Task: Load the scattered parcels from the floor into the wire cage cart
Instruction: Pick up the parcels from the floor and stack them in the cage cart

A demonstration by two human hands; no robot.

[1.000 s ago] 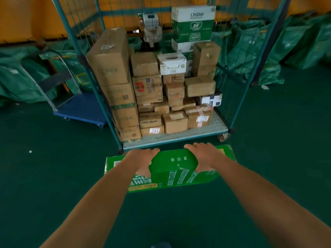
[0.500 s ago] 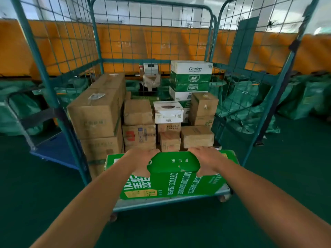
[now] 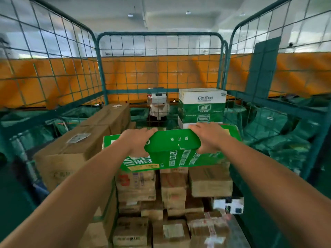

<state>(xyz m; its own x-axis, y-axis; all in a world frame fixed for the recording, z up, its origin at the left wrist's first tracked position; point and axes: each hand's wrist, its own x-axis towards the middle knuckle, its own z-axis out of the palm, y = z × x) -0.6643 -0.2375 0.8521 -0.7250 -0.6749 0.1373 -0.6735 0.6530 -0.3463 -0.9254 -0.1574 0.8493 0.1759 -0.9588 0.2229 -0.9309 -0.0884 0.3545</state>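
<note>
- Your left hand (image 3: 138, 142) and right hand (image 3: 208, 136) grip the green box (image 3: 172, 149), held above the stacked brown parcels (image 3: 209, 181) inside the wire cage cart (image 3: 100, 72).
- Keep the box level and lower it flat onto the stack.

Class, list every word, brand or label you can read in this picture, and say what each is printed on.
"Cestbon": white top of the white and green carton at the cage's back.
"OFFICE PAPER": side of the green box, held by the left hand and right hand.
Chinese characters on the green box and the labels on the brown parcels: too blurred to read.
</note>
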